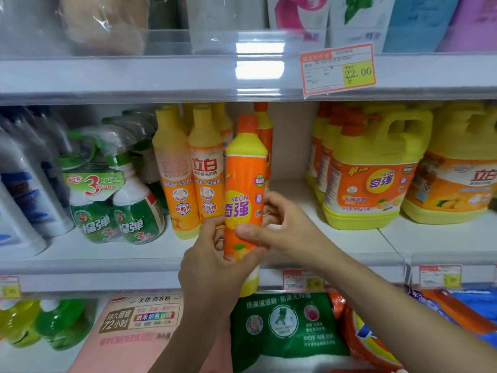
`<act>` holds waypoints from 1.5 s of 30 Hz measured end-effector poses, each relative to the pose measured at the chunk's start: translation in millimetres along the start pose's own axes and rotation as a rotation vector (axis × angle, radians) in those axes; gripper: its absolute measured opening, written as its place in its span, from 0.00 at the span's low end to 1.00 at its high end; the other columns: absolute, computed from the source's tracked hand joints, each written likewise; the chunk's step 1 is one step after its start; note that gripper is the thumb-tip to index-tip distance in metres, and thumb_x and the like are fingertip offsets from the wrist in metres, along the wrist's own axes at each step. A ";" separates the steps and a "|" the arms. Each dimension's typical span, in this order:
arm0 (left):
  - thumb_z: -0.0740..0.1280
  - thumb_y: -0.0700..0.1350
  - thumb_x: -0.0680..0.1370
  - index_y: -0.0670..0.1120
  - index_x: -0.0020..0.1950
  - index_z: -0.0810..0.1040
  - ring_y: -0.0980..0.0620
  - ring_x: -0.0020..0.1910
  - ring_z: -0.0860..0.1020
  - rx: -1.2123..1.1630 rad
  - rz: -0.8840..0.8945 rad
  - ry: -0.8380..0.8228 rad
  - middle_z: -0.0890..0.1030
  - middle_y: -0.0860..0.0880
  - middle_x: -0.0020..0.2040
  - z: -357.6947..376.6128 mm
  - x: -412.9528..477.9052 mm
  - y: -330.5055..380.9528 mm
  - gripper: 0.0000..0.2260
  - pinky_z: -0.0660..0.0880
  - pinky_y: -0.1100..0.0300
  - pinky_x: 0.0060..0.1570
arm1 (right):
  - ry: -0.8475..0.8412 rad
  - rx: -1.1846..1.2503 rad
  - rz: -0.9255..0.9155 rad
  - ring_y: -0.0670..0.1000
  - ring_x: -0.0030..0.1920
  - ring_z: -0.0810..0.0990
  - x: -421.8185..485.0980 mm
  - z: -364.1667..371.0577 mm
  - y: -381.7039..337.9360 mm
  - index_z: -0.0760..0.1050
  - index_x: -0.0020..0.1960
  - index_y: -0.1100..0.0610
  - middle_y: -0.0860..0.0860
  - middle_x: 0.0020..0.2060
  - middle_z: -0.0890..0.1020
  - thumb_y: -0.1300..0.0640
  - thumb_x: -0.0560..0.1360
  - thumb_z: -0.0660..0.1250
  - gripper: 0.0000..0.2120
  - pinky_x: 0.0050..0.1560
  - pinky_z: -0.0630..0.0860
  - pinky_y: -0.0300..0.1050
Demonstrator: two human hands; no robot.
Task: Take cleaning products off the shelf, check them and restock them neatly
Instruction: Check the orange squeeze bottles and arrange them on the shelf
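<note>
Your mid shelf [336,238] is a white board, bare patch approx. 4 o'clock of centre. On it, L to R: white-blue bottles [24,200] at 9; green spray bottles [115,211], front two banded as a pair, at 8; yellow-orange dish-soap bottles [188,184] upright in rows near centre. Past the gap at 3 are yellow Keon jugs [371,181], w/ a bigger jug [462,179] just beside. Top shelf [134,76] at 12 carries pouches [301,17], blurred. The 22.00 price tag [338,69] hangs on its edge at 1. Btm shelf at 6: pink bag [139,327], green bag [282,327] beside it, green & yellow bottles [40,324] at 7.
</note>
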State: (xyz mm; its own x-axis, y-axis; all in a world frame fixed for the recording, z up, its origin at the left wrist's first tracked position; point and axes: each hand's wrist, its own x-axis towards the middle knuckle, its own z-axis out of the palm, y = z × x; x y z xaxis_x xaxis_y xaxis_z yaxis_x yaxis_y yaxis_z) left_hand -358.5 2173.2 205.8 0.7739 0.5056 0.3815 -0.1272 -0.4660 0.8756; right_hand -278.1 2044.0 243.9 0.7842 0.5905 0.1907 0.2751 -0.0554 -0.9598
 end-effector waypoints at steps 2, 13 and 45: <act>0.68 0.72 0.58 0.62 0.60 0.72 0.66 0.48 0.79 0.067 0.060 -0.046 0.81 0.65 0.48 1.8 0.7 3.0 0.33 0.79 0.52 0.50 | 0.071 -0.007 -0.062 0.40 0.41 0.82 -0.4 -5.4 -1.6 0.76 0.61 0.60 0.51 0.46 0.84 0.61 0.70 0.76 0.21 0.44 0.79 0.35; 0.49 0.67 0.78 0.54 0.73 0.66 0.44 0.70 0.70 0.824 0.440 -0.225 0.74 0.48 0.69 -1.8 -10.0 -73.6 0.29 0.56 0.44 0.71 | 0.268 -0.005 -0.172 0.45 0.57 0.80 43.6 -37.9 19.8 0.64 0.67 0.56 0.54 0.60 0.78 0.68 0.74 0.70 0.25 0.57 0.78 0.39; 0.77 0.65 0.63 0.65 0.70 0.65 0.75 0.63 0.65 0.302 -0.128 -1.123 0.67 0.70 0.65 -75.9 -239.7 -190.4 0.38 0.62 0.78 0.60 | -0.743 -0.633 0.428 0.49 0.63 0.73 -229.9 77.2 160.3 0.64 0.71 0.54 0.51 0.65 0.71 0.49 0.67 0.80 0.39 0.60 0.72 0.41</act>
State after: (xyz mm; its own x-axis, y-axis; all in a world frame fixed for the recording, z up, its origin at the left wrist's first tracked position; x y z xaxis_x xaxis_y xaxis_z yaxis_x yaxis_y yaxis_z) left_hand -566.8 2195.9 -29.9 0.9032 -0.2936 -0.3132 0.0275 -0.6885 0.7247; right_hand -457.3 1961.5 30.3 0.4068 0.7537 -0.5161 0.4637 -0.6572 -0.5942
